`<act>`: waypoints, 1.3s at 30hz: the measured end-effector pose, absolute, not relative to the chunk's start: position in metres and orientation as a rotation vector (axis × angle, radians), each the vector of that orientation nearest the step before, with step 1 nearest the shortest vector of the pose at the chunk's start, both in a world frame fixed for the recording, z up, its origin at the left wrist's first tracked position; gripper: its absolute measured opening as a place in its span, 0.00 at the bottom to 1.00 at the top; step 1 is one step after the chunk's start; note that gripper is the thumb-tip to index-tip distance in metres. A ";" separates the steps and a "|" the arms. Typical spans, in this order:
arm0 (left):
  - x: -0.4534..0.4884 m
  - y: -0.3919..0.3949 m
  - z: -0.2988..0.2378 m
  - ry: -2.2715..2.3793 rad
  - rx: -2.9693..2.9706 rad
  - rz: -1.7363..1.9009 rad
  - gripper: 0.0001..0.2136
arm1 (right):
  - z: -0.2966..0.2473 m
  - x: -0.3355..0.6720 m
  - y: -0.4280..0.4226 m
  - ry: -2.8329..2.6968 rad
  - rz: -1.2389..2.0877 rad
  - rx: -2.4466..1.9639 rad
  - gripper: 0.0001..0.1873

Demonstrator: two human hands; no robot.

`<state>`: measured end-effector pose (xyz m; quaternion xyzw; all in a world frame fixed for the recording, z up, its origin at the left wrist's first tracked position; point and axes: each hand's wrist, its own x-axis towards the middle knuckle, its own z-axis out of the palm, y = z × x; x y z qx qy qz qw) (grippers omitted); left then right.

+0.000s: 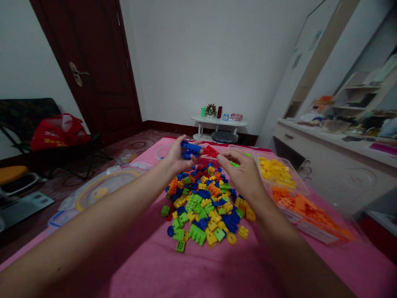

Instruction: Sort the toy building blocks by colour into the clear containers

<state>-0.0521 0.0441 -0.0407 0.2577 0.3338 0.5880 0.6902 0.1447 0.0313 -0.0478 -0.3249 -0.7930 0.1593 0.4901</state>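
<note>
Far to the left of the left hand [178,158], has a red bag [60,134] on a dark chair [26,111], then a dark red door [89,70] well beyond the same hand. Just left of the left forearm, has clear lids [108,186] with yellow and blue rims. Grips blue bricks [191,147] in the left hand, fingers curled around. Below and between both hands, has a heap of mixed bricks [201,203] loose on a pink cloth [149,265]. Just left of the right fingertips, has red bricks [210,151]; touching or apart, cannot tell. Well beyond both hands, has a low white table [218,121]. Bends the right hand [243,169] with thumb and forefinger drawn together; cannot tell whether pinching a piece. Partly behind the right hand, has green bricks [235,164]. Right of that hand, has a clear box of yellow bricks [277,171], then, nearer, beside the right forearm, blurred orange bricks [305,205] in another box. Farther right, has a white cabinet [325,161].
</note>
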 end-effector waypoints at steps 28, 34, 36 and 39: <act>-0.061 0.031 -0.094 1.936 2.233 0.407 0.08 | -0.118 0.163 0.076 -2.563 0.120 -1.396 0.13; -0.061 0.025 -0.075 1.341 1.519 0.877 0.09 | -0.091 0.173 0.082 -2.064 0.448 -1.320 0.13; -0.057 0.022 -0.070 1.074 1.180 0.899 0.11 | -0.085 0.176 0.081 -1.746 0.762 -1.244 0.16; -0.052 0.019 -0.068 0.917 0.954 0.873 0.17 | -0.083 0.178 0.080 -1.342 1.261 -1.094 0.17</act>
